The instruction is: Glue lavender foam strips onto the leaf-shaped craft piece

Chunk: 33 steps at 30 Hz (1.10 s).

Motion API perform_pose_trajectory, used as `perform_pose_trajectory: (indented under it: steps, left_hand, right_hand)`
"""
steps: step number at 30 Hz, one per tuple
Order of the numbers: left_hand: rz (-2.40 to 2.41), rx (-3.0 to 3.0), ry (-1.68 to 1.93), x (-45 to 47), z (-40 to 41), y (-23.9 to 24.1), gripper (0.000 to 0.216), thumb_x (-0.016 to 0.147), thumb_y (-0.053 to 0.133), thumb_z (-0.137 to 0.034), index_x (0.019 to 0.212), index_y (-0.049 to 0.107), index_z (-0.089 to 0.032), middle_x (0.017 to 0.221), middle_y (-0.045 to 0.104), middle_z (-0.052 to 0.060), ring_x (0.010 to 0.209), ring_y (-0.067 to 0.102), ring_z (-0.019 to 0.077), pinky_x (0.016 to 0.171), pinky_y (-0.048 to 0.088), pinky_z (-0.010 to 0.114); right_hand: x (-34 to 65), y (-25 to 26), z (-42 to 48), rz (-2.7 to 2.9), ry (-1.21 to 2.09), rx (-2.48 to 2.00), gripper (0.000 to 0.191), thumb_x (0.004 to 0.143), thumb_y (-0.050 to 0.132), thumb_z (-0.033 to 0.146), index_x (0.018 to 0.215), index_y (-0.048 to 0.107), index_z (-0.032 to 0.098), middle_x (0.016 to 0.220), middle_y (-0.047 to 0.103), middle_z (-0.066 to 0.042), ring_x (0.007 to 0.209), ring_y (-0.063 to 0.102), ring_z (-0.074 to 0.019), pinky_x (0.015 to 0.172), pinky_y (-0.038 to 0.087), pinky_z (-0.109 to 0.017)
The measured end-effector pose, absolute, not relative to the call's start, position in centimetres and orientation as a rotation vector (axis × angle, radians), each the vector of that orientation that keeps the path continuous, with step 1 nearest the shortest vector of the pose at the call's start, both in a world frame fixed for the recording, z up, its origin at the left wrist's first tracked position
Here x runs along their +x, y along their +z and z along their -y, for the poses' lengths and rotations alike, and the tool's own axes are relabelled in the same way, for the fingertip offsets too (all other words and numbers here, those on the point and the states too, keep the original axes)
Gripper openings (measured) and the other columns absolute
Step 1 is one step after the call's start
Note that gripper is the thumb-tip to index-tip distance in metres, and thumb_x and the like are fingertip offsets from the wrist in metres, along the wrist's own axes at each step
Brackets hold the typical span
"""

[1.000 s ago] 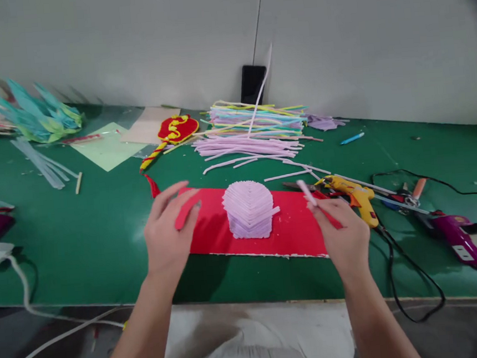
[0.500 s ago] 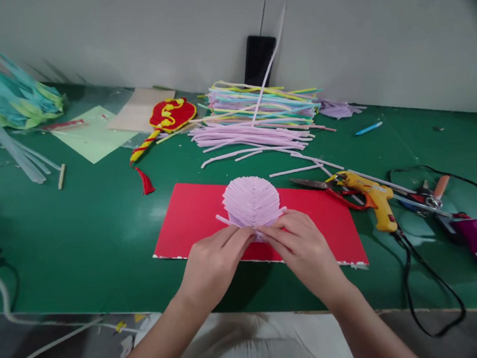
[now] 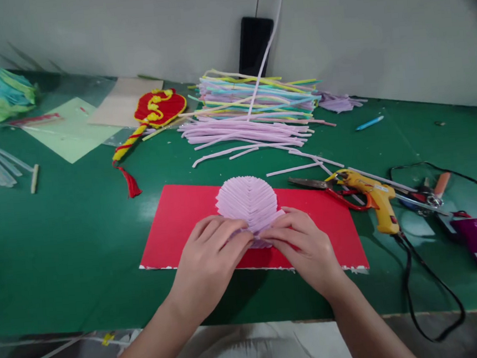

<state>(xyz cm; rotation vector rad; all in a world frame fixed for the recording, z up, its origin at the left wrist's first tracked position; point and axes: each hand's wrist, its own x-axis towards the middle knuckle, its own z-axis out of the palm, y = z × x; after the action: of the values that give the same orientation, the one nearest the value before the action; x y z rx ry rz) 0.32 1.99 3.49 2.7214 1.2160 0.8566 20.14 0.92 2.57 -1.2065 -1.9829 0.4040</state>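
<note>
There was the green table (image 3: 60, 244), spread wide, with the red board (image 3: 165, 227) long side left to right by its front edge. On that sat the lilac disc (image 3: 246, 198), seam running away from me, most of it just beyond my hands! Left hand (image 3: 206, 262) and right hand (image 3: 306, 245) met at its near edge, neither clearly nearer, both pinched closed on it; exactly which strands they gripped, I couldn't tell.

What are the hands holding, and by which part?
Left hand and right hand both touch the lilac ribbed piece near its lower edge; exactly what they pinch cannot be told.
</note>
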Motion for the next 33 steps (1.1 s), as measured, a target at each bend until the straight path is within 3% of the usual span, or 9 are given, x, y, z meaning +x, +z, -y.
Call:
perform_pose_trajectory:
  steps: [4,9,18,23,27,33]
  left_hand:
    - [-1.147,2.666,0.876,0.3,-2.3,3.2,0.015,0.088,0.053,-0.011,0.093,0.064,-0.019,0.088,0.07,0.0,0.082,0.061,0.0141,0.092,0.043,0.035]
    - [-0.983,2.644,0.986,-0.2,-2.6,2.9,0.017,0.089,0.051,-0.01,0.094,0.064,-0.02,0.09,0.072,-0.002,0.084,0.063,0.0121,0.092,0.045,0.032]
    - [-0.646,2.709,0.807,-0.4,-2.9,3.3,0.022,0.091,0.045,-0.01,0.093,0.065,-0.017,0.084,0.071,-0.001,0.083,0.063,0.0113,0.09,0.049,0.03]
    - [-0.804,2.727,0.838,-0.6,-2.8,2.9,0.026,0.093,0.041,-0.011,0.1,0.065,-0.018,0.094,0.072,0.0,0.09,0.063,0.0123,0.098,0.045,0.033]
    - [-0.987,2.728,0.765,-1.0,-2.5,2.6,0.031,0.092,0.038,-0.008,0.102,0.066,-0.019,0.105,0.07,0.003,0.104,0.062,0.0153,0.105,0.041,0.039]
    - [-1.127,2.752,0.79,-1.1,-1.3,2.0,0.025,0.089,0.048,-0.009,0.107,0.064,-0.017,0.113,0.067,0.005,0.113,0.058,0.0189,0.11,0.035,0.045]
  right_hand:
    - [20.0,2.2,-1.0,1.934,0.46,-1.212,0.017,0.085,0.059,0.015,0.089,0.072,0.026,0.076,0.064,0.001,0.079,0.062,-0.0135,0.096,0.048,-0.04]
    - [20.4,1.9,-1.0,1.965,0.502,-1.161,0.018,0.085,0.059,0.015,0.087,0.071,0.029,0.076,0.064,0.002,0.08,0.062,-0.0131,0.098,0.046,-0.042]
    - [21.3,1.8,-1.1,2.19,0.6,-1.06,0.019,0.089,0.054,0.02,0.086,0.071,0.028,0.075,0.064,0.003,0.082,0.063,-0.0113,0.103,0.041,-0.04]
    - [21.6,1.6,-1.4,2.156,0.519,-1.116,0.018,0.088,0.056,0.02,0.09,0.07,0.029,0.088,0.067,0.001,0.089,0.062,-0.0137,0.103,0.041,-0.044]
    - [21.8,1.3,-1.5,2.1,0.426,-1.204,0.017,0.086,0.059,0.018,0.091,0.071,0.028,0.084,0.065,0.0,0.085,0.061,-0.0151,0.1,0.044,-0.044]
    - [21.2,1.2,-1.8,2.084,0.404,-1.191,0.019,0.087,0.056,0.018,0.091,0.071,0.03,0.087,0.066,0.0,0.088,0.062,-0.0158,0.099,0.044,-0.043]
